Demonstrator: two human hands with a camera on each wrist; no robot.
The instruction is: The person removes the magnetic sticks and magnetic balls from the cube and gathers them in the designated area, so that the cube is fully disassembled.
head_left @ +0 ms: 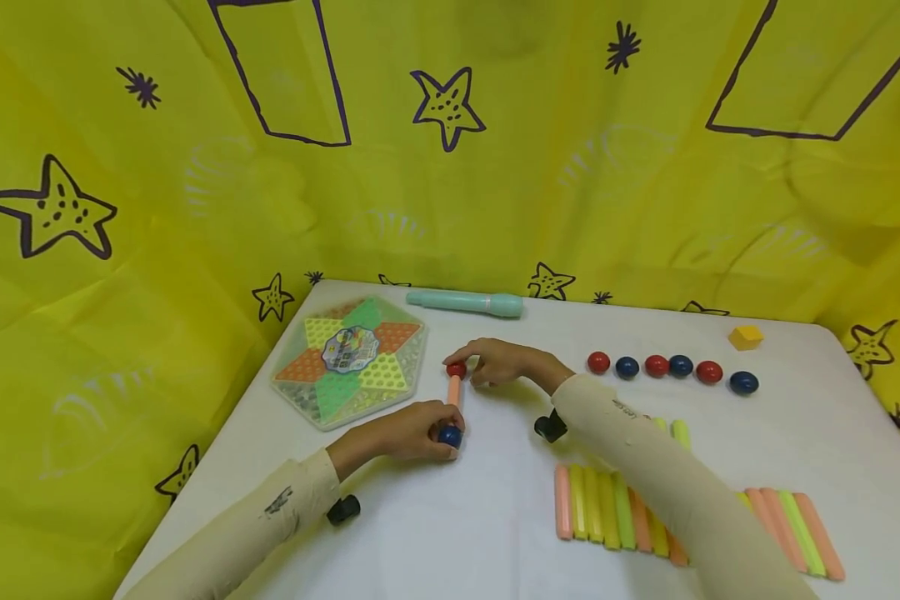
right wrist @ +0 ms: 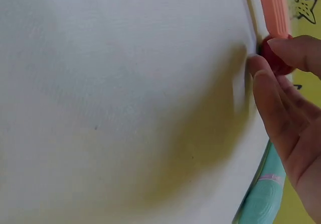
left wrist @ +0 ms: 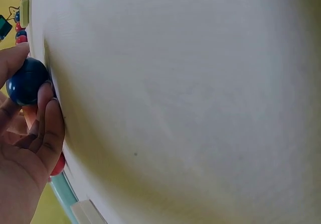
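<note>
In the head view a salmon-pink stick point(head_left: 454, 390) lies on the white table, with a red ball point(head_left: 456, 369) at its far end and a dark blue ball point(head_left: 450, 436) at its near end. My left hand point(head_left: 417, 429) holds the blue ball between curled fingers and thumb; the left wrist view shows the same blue ball point(left wrist: 27, 81) in those fingers. At the far end my right hand point(head_left: 495, 362) pinches the red ball. Thumb and fingertips grip this red ball point(right wrist: 276, 56) against the stick's end in the right wrist view.
A hexagonal star-patterned game board point(head_left: 350, 358) lies left of the hands. Behind is a mint-green tube point(head_left: 465, 302). To the right stand a row of red and blue balls point(head_left: 656, 366), a yellow block point(head_left: 746, 337) and several coloured sticks point(head_left: 592, 504), partly hidden under the right sleeve.
</note>
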